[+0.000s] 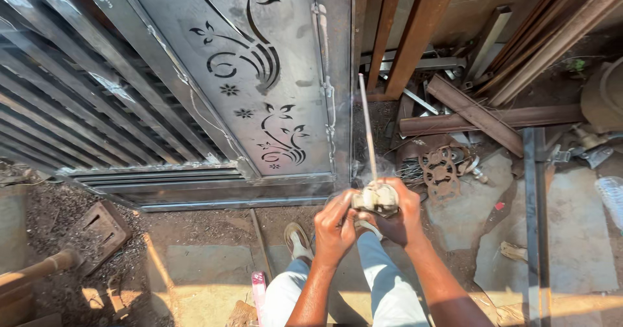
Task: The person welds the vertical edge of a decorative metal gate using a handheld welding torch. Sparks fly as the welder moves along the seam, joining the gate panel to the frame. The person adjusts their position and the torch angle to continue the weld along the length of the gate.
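Observation:
Both my hands meet over a welding electrode holder (375, 198), a worn beige clamp. My right hand (401, 215) wraps its body, and my left hand (335, 224) grips it from the left side. A thin grey welding rod (367, 126) sticks up out of the holder toward the edge of a steel gate (272, 74). The gate has a cut-out floral panel and slatted bars on the left. Thin smoke hangs near the gate's lower right corner. My legs in light trousers and one sandalled foot (298, 240) show below.
Rusty steel sections and tubes (477, 113) lie piled to the right, with an ornate cast scroll piece (441, 171) and a dark steel bar (533, 210) on stone slabs. A rusty square block (97, 230) sits on gravel at left, beside a rusty cylindrical handle (39, 268).

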